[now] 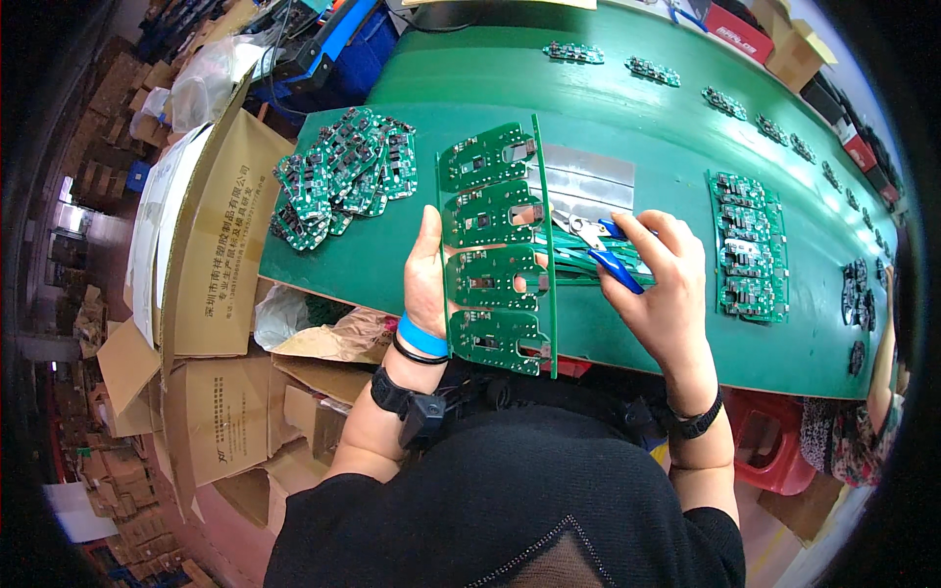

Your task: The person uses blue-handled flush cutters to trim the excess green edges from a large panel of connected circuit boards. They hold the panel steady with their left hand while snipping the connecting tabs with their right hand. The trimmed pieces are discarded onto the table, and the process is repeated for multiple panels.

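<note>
My left hand [428, 274] is closed round a green circuit board panel [480, 245], gripping it from behind and at its left edge. Several boards sit in a column on it, joined to a long strip along the right side. My right hand [667, 284] holds blue-handled cutting pliers [616, 267], their metal jaws close to the panel's right strip. Whether the jaws touch the strip I cannot tell. Behind the pliers lies a bunch of thin green board strips [588, 267], partly hidden by the panel and my hand.
A heap of separate circuit boards [343, 176] lies at the left of the green table [647, 127]. Another board panel [750, 250] rests to the right. Single boards [652, 71] line the far green surface. Cardboard boxes [221, 245] stand at left; a co-worker's arm [885, 343] shows at far right.
</note>
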`<state>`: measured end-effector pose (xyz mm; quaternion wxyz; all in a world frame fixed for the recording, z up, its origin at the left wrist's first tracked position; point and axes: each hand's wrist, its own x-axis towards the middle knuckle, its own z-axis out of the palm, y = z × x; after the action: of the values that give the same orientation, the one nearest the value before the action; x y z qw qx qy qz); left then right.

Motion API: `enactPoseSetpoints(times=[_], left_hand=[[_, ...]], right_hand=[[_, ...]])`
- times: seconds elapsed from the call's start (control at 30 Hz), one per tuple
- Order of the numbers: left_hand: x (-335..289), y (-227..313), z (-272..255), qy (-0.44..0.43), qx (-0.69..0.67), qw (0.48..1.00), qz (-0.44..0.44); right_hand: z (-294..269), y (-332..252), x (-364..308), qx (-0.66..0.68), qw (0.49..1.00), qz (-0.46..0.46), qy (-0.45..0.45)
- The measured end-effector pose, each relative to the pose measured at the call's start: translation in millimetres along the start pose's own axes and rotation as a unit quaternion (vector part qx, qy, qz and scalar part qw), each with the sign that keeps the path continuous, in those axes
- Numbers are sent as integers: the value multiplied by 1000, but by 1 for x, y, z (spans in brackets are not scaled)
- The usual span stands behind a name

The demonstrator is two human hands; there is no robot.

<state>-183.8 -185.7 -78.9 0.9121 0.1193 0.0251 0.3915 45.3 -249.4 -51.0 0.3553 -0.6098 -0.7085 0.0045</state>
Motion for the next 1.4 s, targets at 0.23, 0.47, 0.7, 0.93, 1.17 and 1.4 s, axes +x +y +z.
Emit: enactPoseSetpoints(times=[0.23, 0.47, 0.7, 0.93, 1.17, 1.4], left_hand=[[9, 8, 17, 117, 132, 984, 23], [14, 1, 30, 143, 228, 962, 35], [13, 1, 33, 124, 265, 955, 57], [15, 2, 32, 116, 270, 954, 61], [15, 4, 30, 139, 265, 952, 56], [8, 12, 20, 156, 275, 948, 28]], right_hand=[[-22, -5, -1, 10, 999, -28, -17], [-12, -25, 0, -42, 990, -95, -93], [-11, -29, 2, -61, 988, -104, -99], [-7, -27, 1, -81, 986, -113, -90], [-4, -25, 2, -73, 987, -127, -68], [-9, -16, 4, -26, 996, -86, 6]])
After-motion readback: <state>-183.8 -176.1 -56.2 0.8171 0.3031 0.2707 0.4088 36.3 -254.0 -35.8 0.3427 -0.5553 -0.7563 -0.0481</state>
